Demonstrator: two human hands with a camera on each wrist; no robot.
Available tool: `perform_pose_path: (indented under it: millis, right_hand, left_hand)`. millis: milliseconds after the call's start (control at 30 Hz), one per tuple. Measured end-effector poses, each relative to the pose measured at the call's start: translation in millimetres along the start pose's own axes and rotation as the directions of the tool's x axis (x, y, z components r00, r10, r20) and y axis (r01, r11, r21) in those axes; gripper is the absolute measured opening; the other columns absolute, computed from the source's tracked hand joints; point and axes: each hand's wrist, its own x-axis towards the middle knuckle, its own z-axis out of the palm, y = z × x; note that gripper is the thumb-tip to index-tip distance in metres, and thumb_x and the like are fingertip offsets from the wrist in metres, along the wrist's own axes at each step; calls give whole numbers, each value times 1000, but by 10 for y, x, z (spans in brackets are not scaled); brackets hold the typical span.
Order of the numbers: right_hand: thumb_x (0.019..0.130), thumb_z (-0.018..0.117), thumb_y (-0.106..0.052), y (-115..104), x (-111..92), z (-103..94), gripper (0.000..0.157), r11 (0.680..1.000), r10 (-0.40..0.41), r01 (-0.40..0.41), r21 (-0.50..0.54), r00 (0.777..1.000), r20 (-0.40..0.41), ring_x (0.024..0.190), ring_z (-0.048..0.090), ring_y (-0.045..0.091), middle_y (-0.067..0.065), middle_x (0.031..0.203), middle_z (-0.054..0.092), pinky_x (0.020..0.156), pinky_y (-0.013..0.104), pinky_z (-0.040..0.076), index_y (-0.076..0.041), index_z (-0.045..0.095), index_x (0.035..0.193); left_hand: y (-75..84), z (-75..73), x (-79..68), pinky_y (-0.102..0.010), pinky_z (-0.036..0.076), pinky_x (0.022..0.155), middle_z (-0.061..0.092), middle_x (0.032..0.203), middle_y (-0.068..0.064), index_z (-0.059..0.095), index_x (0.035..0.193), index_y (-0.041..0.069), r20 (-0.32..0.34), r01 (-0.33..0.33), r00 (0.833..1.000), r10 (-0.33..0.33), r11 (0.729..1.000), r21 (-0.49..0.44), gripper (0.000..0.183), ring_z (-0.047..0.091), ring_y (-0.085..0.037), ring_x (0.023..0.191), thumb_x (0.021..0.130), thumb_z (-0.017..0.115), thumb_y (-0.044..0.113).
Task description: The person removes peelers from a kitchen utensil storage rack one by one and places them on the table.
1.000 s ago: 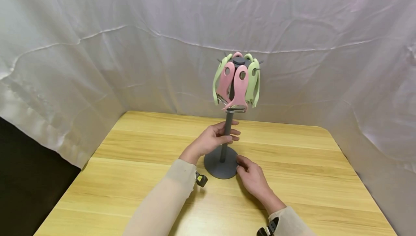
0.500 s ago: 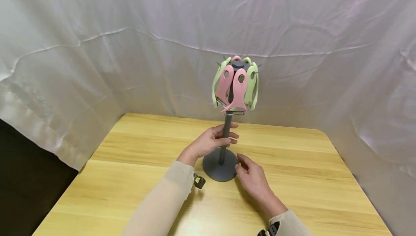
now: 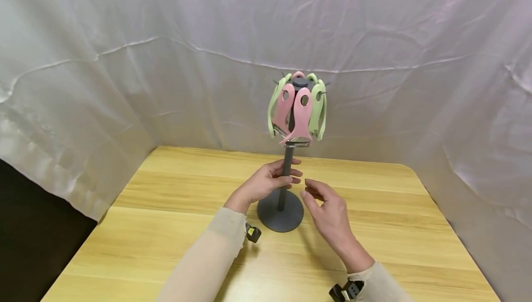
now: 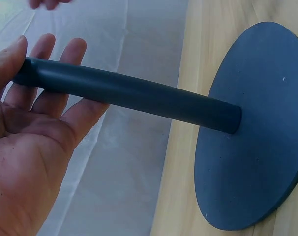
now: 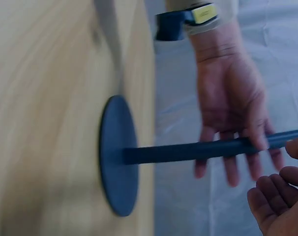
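Gripping pole (image 3: 288, 159) of dark gray stand (image 3: 280, 221) with left hand (image 3: 262, 184), thumb in front, fingers behind. Standing upright on wooden table (image 3: 399, 219), hung up top with pink peelers (image 3: 302, 113) and green peelers (image 3: 317, 109). Hovering near pole with right hand (image 3: 331, 214) (fingers loosely bent, narrow thumb gap).

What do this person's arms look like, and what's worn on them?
The left sleeve and right sleeve are pale beige, ending at the wrists. The left wrist wears a small black box with a yellow label; the right has a black device with a whitish patch. The left grip and right grip are ungloved.
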Motion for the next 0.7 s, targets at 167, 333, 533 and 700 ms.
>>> perform_pose_path:
  millis: [167, 333, 533, 700]
  right_hand:
    - [102, 73, -20, -179, 37, -71, 30, 999, -43, 42, -13, 997, -58, 104, 75, 26, 9, 118, 77, 91, 50, 61, -9, 74, 130]
    - [99, 75, -16, -372, 98, -137, 28, 995, -95, 97, 6, 987, -130, 100, 75, 24, 10, 118, 76, 87, 45, 61, -8, 75, 126]
    - [97, 78, -14, -579, 193, -229, 27, 987, -136, 150, 49, 967, -215, 97, 74, 23, 9, 114, 77, 86, 23, 55, -7, 76, 123]
    - [99, 75, -13, -728, 287, -294, 24, 974, -188, 216, 75, 942, -278, 97, 69, 16, 10, 110, 75, 87, 19, 53, -6, 76, 122]
  left_hand:
    - [-4, 2, -1, -52, 54, 108, 63, 144, -26, 54, 154, 16, -4, 2, 1000, -2, 1000, 24, 47, 67, -35, 130, 108, 60, 8]
    - [-21, -4, -3, -46, 56, 106, 66, 143, -21, 55, 152, 18, -11, 4, 1000, -4, 999, 32, 46, 69, -29, 128, 108, 61, 10]
    - [-12, 5, -4, -45, 56, 105, 67, 140, -22, 57, 148, 14, -17, -9, 1000, 10, 999, 32, 40, 69, -28, 128, 108, 60, 10]
    - [-2, 18, -1, -44, 56, 104, 69, 136, -22, 57, 144, 12, -21, -12, 1000, 13, 999, 51, 36, 69, -29, 127, 108, 60, 8]
